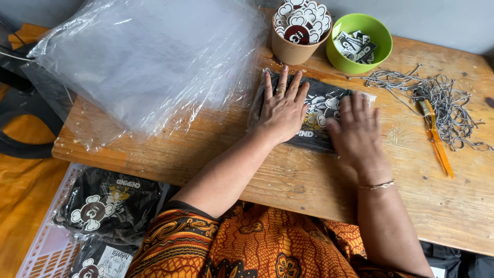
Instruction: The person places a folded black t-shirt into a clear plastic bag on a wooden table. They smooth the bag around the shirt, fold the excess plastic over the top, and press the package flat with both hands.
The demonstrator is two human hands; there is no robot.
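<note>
We are pressing both flat, open hands, left [282, 110] and right [357, 135], on the bagged shirt [320, 110], lying nine-to-three beneath them.

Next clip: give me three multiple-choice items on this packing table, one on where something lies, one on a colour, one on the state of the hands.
1. Where does the pile of ball chains lie?
A. on the table's right part
B. in the brown cup
C. on the floor

2. What colour is the bowl beside the brown paper cup?
A. red
B. green
C. white

3. How are the left hand and right hand placed?
A. both lifted in the air
B. one holding the brush
C. both flat on the bagged black item

Answers: 1 A, the chains spread over the wooden table by the orange-handled brush. 2 B, its rim and wall are bright green. 3 C, both palms press down on the plastic-wrapped item.
</note>
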